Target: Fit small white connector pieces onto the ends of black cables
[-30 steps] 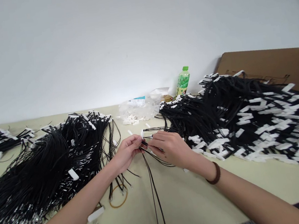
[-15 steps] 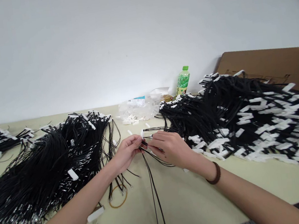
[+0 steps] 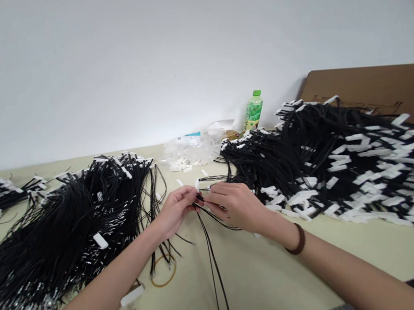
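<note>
Between the fingertips of my left hand (image 3: pixel 176 212) is a small white plastic connector (image 3: pixel 197 184), with its upper end showing. My right hand (image 3: pixel 238 204) is closed in a pinch on thin black wires right beside the connector. Several black wires (image 3: pixel 212 256) hang from the fingers toward the table's front edge, and others run to the right behind my right hand. The wire tips at the connector are hidden by my fingers. A loose white connector (image 3: pixel 179 182) lies just beyond my left hand.
A large heap of black wires (image 3: pixel 80 207) spreads at left. More wires with white connectors (image 3: pixel 369 169) pile up at right, before a cardboard box (image 3: pixel 373 87). At the back are a clear plastic bag (image 3: pixel 187 150) and a green-capped bottle (image 3: pixel 253 110). A rubber band (image 3: pixel 165 284) lies front left.
Both hands keep almost the same place and grip. The view has shifted very slightly, and nothing else has visibly moved.
</note>
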`<state>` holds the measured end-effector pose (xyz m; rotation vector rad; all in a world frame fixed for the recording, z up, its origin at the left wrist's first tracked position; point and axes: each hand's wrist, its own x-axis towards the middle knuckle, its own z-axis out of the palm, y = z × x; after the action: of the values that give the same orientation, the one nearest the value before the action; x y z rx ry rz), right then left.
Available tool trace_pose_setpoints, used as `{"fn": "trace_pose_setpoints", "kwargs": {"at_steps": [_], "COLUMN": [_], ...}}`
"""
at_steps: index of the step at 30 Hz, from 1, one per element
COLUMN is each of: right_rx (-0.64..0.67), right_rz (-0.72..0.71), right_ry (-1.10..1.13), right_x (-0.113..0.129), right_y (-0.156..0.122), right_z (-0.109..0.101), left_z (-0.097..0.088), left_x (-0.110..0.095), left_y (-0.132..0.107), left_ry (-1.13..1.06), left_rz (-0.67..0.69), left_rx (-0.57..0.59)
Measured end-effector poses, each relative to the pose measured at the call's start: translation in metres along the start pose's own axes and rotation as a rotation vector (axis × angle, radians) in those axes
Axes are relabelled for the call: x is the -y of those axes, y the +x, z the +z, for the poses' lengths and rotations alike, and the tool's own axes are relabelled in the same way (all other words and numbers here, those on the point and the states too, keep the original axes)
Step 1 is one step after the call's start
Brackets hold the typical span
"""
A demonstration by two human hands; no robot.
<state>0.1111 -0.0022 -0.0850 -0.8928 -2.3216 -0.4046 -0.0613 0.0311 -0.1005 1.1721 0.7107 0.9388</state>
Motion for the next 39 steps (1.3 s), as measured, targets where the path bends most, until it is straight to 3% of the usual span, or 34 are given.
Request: {"fn": "trace_pose_setpoints", "kwargs": {"at_steps": [30,39], "right_rx": [-0.034,-0.127], "right_rz": [-0.004,0.022], "right_ry": [0.002,0.033], "right_x": [0.0003,-0.0018], "right_y": [0.0012,0.0022], "right_z": [-0.0034,-0.0074], "left_z": [-0.0007,0.0008], "left_x": [0.0014,-0.0005], "left_y": [0.0006,0.0000], "left_ry": [0.014,0.025], "left_rz": [-0.014,-0.029], "left_rx": [0.000,-0.025]}}
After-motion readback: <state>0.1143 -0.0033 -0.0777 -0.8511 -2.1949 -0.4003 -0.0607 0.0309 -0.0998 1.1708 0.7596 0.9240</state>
